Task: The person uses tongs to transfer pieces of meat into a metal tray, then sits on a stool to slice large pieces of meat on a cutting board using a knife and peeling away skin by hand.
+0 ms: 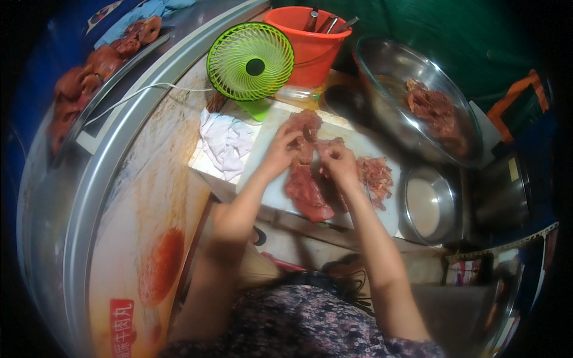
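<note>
A long slab of raw meat [306, 190] lies lengthwise on a white cutting board [264, 179]. The thumb and fingers of my left hand [283, 152] grip the slab's upper part from its left side. My right hand [339, 166] is bent over a smaller flap of meat [330, 144] and pinches it; the fingertips are partly hidden. Whether that flap joins the slab cannot be told. Right of my right hand, a heap of small cut meat pieces [377, 181] rests on the board.
Behind the board stand a green fan [250, 62] and a red bucket [309, 58] holding tool handles. Large [385, 85] and small [447, 197] steel bowls are at right. A cloth [226, 141] lies left; a white cable [147, 89] crosses the metal counter rim [96, 179].
</note>
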`<state>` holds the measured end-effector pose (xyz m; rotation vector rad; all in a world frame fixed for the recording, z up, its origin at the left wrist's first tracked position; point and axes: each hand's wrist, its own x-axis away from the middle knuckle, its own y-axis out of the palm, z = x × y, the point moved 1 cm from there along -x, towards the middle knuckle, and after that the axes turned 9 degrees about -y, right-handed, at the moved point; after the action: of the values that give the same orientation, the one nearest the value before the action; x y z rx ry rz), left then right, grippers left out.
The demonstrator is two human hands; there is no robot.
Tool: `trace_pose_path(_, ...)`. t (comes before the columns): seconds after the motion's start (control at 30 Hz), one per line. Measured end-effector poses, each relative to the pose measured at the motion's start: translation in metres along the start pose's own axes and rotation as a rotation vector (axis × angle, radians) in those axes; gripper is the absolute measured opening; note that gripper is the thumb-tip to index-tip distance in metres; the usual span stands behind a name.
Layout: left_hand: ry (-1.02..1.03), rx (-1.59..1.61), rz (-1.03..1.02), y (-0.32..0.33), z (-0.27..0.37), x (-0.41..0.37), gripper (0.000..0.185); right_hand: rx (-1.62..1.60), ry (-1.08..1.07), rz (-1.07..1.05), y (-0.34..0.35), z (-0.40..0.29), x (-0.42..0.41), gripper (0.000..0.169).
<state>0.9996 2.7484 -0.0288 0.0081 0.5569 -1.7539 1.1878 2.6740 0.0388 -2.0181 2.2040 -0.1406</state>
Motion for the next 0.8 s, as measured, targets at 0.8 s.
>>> trace_pose_path(0.8, 0.126, -0.286, -0.038, 0.000, 0.033, 0.008, 0.037, 0.578, -0.181, -0.116, -0.007, -0.016, 0.002, 0.016)
